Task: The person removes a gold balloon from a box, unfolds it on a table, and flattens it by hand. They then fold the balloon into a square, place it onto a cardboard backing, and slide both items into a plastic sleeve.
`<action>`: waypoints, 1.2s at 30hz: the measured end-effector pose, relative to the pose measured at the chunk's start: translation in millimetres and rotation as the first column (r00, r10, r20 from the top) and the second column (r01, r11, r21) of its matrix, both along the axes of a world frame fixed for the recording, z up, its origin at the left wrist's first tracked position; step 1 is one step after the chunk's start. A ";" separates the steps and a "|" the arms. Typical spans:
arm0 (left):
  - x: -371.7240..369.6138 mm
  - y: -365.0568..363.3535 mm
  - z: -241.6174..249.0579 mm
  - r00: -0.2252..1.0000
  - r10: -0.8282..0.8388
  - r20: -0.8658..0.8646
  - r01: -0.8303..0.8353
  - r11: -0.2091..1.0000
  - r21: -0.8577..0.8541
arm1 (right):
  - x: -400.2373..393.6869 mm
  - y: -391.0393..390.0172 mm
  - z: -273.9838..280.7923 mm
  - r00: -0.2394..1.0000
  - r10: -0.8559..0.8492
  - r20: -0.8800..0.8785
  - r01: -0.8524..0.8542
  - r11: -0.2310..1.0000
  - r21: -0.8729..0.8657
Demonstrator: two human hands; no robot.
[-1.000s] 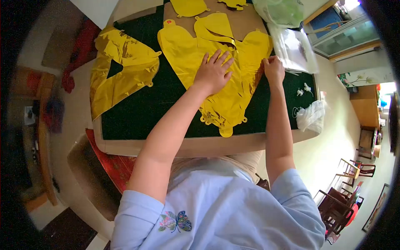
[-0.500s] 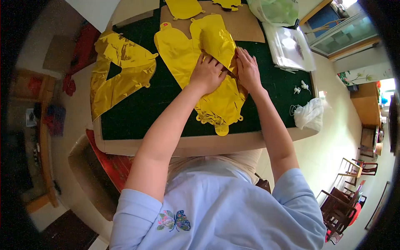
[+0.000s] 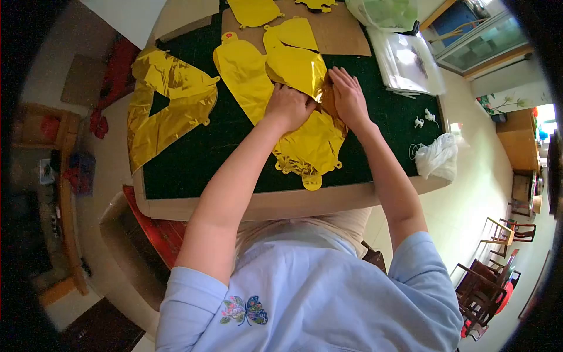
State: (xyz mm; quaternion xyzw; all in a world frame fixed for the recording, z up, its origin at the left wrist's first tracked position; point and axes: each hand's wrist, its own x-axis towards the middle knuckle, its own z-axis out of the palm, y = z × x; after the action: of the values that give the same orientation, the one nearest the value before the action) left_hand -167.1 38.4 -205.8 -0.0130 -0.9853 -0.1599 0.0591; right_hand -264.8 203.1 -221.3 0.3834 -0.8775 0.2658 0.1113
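Observation:
A flat gold foil balloon [image 3: 240, 76] lies on the dark green table top in front of me, with part of it folded over near its middle. My left hand [image 3: 287, 108] is closed on the edge of this folded flap, its fingertips partly hidden beneath the foil. At the balloon's right edge rests my right hand [image 3: 350, 97], fingers stretched out and the palm side against the foil; its thumb is hidden. Crinkled foil with small tabs forms the balloon's near end. To the left lies a second gold foil balloon [image 3: 170, 76], shaped like a letter A.
More gold foil pieces [image 3: 255, 12] lie on a brown cardboard sheet [image 3: 346, 41] at the back. Clear plastic bags [image 3: 407, 64], a greenish plastic bag [image 3: 384, 14], small white ties [image 3: 430, 115] and a bundle of white string [image 3: 435, 159] line the right side.
The raised foil flap has come down flatter over the balloon. My left hand's fingers have curled in under its edge. The right hand has stayed nearly in place.

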 end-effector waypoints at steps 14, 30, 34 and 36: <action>1.7 -2.5 -3.7 0.992 -0.024 -0.123 0.029 0.998 0.046 | 18.7 28.4 18.5 0.988 -0.140 0.060 0.147 0.981 -0.127; -1.3 -4.0 -13.2 0.989 -0.024 -0.143 0.016 0.998 -0.056 | 39.4 32.8 10.3 0.998 0.059 -0.001 -0.059 0.998 0.022; -1.9 -4.0 -13.5 0.984 -0.029 -0.175 0.018 0.998 -0.062 | 43.3 28.8 17.6 0.986 0.164 0.015 -0.165 0.984 0.069; -1.7 -3.7 -15.5 0.986 -0.019 -0.166 0.011 0.999 -0.047 | 43.4 26.0 21.2 0.975 0.220 0.014 -0.220 0.972 0.077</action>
State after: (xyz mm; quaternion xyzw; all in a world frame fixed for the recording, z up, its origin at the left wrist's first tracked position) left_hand -168.9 34.7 -221.3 -0.0351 -0.9802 -0.1359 0.1399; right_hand -221.4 229.1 -200.0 0.4815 -0.8396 0.2431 0.0639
